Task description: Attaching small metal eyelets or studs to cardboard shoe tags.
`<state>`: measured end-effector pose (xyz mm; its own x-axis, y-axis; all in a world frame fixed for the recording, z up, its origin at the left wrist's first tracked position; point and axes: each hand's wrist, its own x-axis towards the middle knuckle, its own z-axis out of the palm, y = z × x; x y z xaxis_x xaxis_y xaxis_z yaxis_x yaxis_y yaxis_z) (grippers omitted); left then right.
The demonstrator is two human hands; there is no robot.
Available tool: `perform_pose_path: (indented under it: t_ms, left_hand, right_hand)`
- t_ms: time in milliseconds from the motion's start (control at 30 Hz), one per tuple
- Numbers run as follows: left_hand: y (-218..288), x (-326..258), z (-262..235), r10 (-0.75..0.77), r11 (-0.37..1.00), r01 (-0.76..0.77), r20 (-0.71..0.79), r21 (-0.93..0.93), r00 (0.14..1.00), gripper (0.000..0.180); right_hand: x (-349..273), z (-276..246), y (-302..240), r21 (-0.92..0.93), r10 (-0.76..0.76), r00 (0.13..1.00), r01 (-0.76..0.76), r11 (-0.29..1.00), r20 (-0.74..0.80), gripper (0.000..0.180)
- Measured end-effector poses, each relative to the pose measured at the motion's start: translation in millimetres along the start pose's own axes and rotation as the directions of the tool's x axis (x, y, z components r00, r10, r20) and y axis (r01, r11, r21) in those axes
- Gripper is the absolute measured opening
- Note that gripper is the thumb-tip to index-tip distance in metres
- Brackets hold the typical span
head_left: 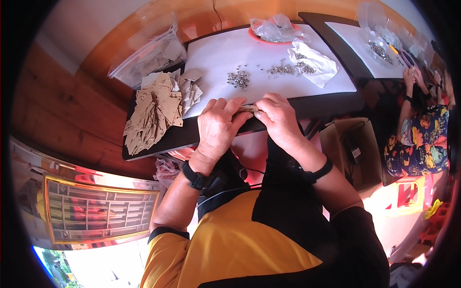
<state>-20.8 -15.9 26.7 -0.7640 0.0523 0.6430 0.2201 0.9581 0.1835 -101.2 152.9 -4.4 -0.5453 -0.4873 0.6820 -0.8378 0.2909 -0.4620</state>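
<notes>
The head view is showing the left hand (216, 121) and the right hand (279, 116) squeezing a small tan piece (248, 109) between their fingers, above the worktop's (331, 102) near edge. Pinching both ends gently and evenly is likely stopping it from slipping. Both forearms (169, 209) are reaching forward, knuckles facing up.

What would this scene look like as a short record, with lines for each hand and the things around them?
Left hand: pinches a tan item, partly hidden
Right hand: pinches the same item's other end
White surface: bears heaps of small metal parts
Left side: pile of tan cards
Far edge: red bowl with clear plastic
Right, below tabletop: open cardboard box
</notes>
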Motion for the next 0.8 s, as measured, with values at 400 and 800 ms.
perform_pose_path:
  t_ms: [400, 800]
  left_hand:
    - [38.6, -15.2, -37.7, -0.598, -0.083, 0.623, 0.539, -0.778, 0.593, 0.034]
    - [15.7, -11.1, -33.8, -0.466, 0.273, 0.566, 0.408, -0.778, 0.785, 0.013]
  right_hand:
    - [4.7, -11.2, -37.5, -0.284, -0.418, 0.898, 0.370, 0.885, -0.135, 0.020]
    - [27.8, -28.9, -51.7, -0.027, -0.225, 0.967, 0.223, 0.974, -0.116, 0.027]
